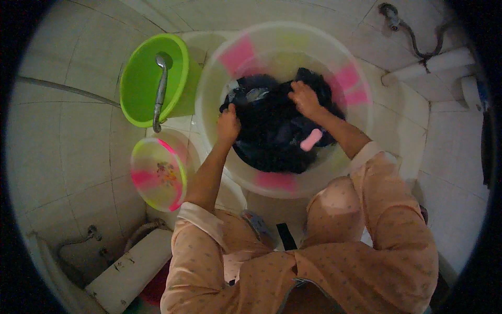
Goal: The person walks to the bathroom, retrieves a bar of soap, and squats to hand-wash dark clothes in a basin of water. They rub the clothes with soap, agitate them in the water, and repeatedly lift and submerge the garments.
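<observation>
Dark wet cloth (266, 125) lies heaped in a large round plastic tub (283, 187) that is whitish with pink and yellow-green patches. At the left side of the heap, my left hand (228, 125) has its fingers curled on the edge of the cloth. My right hand (306, 100) pinches the cloth at the upper right, its fingertips bent inward. On the cloth below my right forearm rests a pink bar of soap or small brush (311, 139); which one I cannot tell. A pale patch (257, 93) shows at the top of the heap.
A lime-green bucket (135, 84) left of the tub holds a metal shower head (160, 78) on a hose. Below it stands a smaller pink and green basin (146, 178). White tiled walls surround me; a tap (392, 19) and a white pipe (431, 64) are at the upper right.
</observation>
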`<state>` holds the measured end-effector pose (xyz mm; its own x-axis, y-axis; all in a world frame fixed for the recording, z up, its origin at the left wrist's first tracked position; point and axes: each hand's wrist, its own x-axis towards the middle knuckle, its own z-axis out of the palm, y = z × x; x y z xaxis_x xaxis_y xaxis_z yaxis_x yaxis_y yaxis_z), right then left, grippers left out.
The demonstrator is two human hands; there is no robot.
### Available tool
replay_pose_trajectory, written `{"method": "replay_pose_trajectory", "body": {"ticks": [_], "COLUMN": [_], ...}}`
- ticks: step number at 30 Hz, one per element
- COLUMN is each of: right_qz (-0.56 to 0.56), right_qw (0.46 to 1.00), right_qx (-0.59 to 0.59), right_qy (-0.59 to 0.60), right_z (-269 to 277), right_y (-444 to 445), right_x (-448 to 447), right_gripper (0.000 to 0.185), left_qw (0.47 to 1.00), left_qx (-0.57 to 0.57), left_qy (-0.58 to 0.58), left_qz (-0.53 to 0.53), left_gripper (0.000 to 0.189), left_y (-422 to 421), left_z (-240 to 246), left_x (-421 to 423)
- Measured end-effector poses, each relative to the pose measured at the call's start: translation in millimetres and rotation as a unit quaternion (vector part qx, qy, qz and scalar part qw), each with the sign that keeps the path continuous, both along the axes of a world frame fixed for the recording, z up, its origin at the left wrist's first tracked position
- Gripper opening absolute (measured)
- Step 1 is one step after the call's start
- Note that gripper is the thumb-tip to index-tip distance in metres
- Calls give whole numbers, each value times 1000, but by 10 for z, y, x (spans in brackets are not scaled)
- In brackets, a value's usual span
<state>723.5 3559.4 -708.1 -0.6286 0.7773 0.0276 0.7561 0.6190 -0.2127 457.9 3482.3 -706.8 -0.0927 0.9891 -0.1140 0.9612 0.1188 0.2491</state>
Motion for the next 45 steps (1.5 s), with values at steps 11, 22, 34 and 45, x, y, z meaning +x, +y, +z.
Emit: {"method": "replay_pose_trajectory", "body": {"ticks": [11,22,34,45], "right_qz": [-60,50,69,80], "right_qw": [977,954,957,879], "right_qx": [49,-275,-213,-336], "right_qy": [197,109,182,330], "right_z": [1548,763,173,427], "right_y": [176,1025,-909,-777], "right_x": [509,316,-369,-312], "right_gripper": [49,43,40,16], "left_qw": [970,665,578,801], "left_qx": [80,-277,-126,-125], "left_qy": [-223,-648,-724,-564], "left_qz": [-55,249,355,156], "left_gripper": [39,60,27,22], "left_y": [364,-64,-478,130], "left_z": [721,740,-131,86], "left_x": [129,488,887,701]}}
